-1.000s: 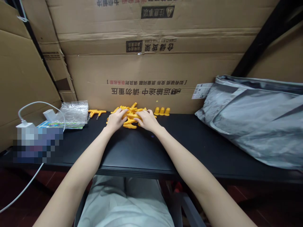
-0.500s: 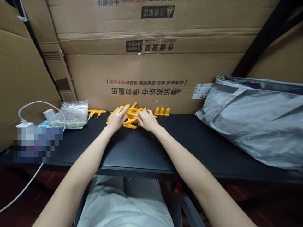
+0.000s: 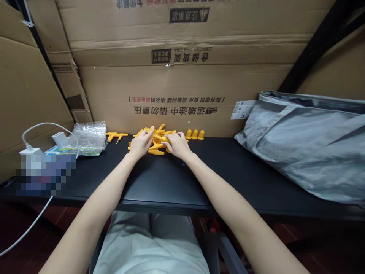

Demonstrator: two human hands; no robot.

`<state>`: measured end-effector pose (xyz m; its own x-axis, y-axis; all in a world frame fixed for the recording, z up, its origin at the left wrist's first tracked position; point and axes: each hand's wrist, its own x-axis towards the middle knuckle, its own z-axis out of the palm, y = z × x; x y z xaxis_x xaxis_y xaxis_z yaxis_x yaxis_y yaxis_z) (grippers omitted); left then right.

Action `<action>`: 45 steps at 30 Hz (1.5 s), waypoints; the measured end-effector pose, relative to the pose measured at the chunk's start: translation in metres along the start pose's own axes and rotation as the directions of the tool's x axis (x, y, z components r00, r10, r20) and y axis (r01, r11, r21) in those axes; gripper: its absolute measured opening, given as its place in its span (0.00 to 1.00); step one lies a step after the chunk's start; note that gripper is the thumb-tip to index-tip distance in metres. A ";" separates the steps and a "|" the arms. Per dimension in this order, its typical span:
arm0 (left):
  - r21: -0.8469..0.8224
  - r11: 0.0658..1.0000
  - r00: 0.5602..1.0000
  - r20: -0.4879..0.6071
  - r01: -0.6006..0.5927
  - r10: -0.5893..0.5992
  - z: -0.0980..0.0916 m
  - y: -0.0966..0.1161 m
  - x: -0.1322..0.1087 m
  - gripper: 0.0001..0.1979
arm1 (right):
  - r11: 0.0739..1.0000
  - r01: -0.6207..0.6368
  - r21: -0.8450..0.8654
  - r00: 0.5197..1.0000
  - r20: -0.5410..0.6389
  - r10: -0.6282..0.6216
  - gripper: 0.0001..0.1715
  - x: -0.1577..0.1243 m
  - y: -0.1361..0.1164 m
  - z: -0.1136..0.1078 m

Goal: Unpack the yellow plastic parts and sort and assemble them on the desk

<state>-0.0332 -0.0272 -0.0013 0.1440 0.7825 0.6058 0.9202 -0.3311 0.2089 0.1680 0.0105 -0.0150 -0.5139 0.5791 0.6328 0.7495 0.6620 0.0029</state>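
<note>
My left hand (image 3: 139, 145) is closed with thumb and fingers on a yellow corkscrew (image 3: 154, 134), above a pile of like yellow pieces (image 3: 156, 152). Close on its right, my right hand (image 3: 178, 145) pinches a yellow cap (image 3: 164, 139), which seems in line with that corkscrew. My fingers hide part of both pieces. Left of the pile lie two yellow T-handled corkscrews (image 3: 116, 135) with bare metal spirals. Three yellow caps (image 3: 194, 134) stand upright in a row to the right.
Behind the black table (image 3: 168, 182) stands a cardboard wall (image 3: 176, 82). At left are bubble wrap (image 3: 88, 133), a white charger (image 3: 32, 154) with a cable, and a blurred-out item. A large grey bag (image 3: 308, 144) takes up the right side.
Almost nothing differs. Both hands keep their grip over the pile, and the view has shifted very slightly.
</note>
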 end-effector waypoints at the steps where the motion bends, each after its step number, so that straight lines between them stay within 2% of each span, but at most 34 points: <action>1: -0.003 1.000 1.000 0.008 0.002 -0.002 0.000 0.000 0.000 0.27 | 1.000 -0.001 -0.013 1.000 -0.001 0.001 0.14 0.000 -0.001 -0.001; 13: -0.066 0.998 1.000 0.010 0.018 -0.017 0.001 -0.004 0.004 0.27 | 0.990 0.016 -0.137 1.000 0.003 -0.016 0.10 0.001 -0.012 -0.012; 22: -0.250 0.967 0.998 -0.038 0.038 -0.049 0.006 -0.004 0.007 0.28 | 0.973 0.009 -0.232 1.000 -0.015 -0.012 0.10 0.002 -0.016 -0.017; 28: -0.359 0.925 0.992 0.011 0.122 -0.127 0.010 -0.002 0.007 0.26 | 0.946 0.010 -0.323 0.999 -0.043 -0.025 0.10 0.003 -0.015 -0.019; 30: -0.329 0.935 0.991 0.015 0.129 -0.132 0.010 -0.001 0.006 0.26 | 0.951 0.022 -0.310 0.999 -0.030 -0.033 0.09 0.003 -0.012 -0.018; 37: -0.061 0.996 0.998 -0.014 0.066 -0.067 0.007 0.003 -0.001 0.30 | 0.985 0.003 -0.173 1.000 0.032 0.002 0.13 0.001 -0.006 -0.008; 41: -0.016 0.997 0.997 -0.009 0.076 -0.076 0.006 0.001 -0.002 0.30 | 0.994 0.028 -0.109 0.998 0.066 -0.021 0.18 0.000 -0.007 -0.006; 45: -0.018 0.999 0.999 -0.021 0.046 -0.046 0.007 -0.001 -0.002 0.29 | 0.998 0.031 -0.061 0.991 0.135 -0.023 0.17 0.001 -0.008 -0.007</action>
<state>-0.0322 -0.0248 -0.0078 0.0936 0.7860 0.6112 0.9191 -0.3042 0.2505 0.1648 0.0026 -0.0095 -0.5826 0.6227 0.5222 0.7570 0.6496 0.0699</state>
